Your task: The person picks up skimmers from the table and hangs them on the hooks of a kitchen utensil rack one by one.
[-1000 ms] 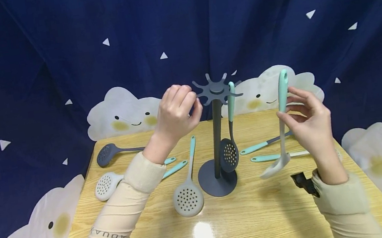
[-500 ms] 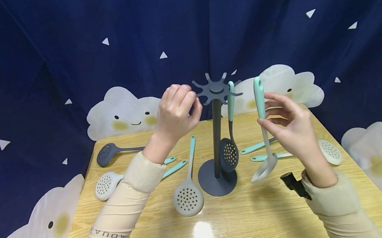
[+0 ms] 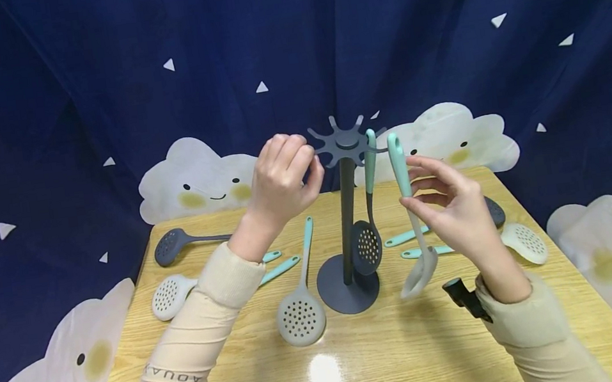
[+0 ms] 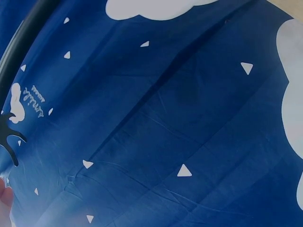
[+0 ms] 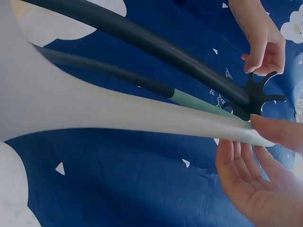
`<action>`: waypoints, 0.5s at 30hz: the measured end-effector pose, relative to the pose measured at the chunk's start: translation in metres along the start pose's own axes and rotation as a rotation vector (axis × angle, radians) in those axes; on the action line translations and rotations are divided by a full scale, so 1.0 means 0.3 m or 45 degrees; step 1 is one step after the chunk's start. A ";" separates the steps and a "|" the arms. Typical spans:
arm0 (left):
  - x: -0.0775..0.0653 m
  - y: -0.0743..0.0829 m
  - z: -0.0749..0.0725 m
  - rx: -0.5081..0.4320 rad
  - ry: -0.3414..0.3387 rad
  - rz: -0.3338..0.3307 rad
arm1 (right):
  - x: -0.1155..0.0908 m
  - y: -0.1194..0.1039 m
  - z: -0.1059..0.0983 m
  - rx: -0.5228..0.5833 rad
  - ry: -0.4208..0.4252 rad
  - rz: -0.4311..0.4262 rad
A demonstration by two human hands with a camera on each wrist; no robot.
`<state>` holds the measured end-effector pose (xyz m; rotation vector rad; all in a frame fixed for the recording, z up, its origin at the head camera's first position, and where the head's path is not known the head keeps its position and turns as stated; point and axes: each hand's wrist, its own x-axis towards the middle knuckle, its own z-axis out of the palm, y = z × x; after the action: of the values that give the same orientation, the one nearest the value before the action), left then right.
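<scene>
A dark utensil stand [image 3: 349,217] has a round base and a top of spread prongs. My left hand [image 3: 283,178] pinches one prong at the left, as the right wrist view shows with that hand [image 5: 266,45] at the prongs [image 5: 258,94]. My right hand [image 3: 450,204] holds a pale grey ladle [image 3: 417,228] by its mint handle between thumb and fingers, handle up and head hanging above the table. The handle's holed end is close to the right-hand prongs. A dark skimmer [image 3: 367,244] with a mint handle hangs on the stand just beside it.
A grey skimmer [image 3: 301,317] lies left of the base. Further left lie a dark slotted spoon [image 3: 171,247] and a pale perforated utensil [image 3: 169,297]. More mint-handled utensils lie at right, including a pale perforated one [image 3: 524,243]. A blue curtain [image 3: 263,42] stands behind the wooden table [image 3: 398,359].
My right hand has carried the ladle leftward and slightly down, up to the prongs beside the hanging skimmer. My left hand has stayed at its prong.
</scene>
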<state>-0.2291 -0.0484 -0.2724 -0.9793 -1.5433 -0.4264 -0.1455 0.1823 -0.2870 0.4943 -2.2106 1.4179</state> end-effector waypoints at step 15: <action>-0.002 -0.001 0.000 0.002 -0.009 -0.005 | -0.003 0.001 0.012 0.017 -0.014 0.015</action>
<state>-0.2293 -0.0488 -0.2730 -0.9782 -1.5516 -0.4249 -0.1457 0.1791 -0.2889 0.4958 -2.2170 1.4404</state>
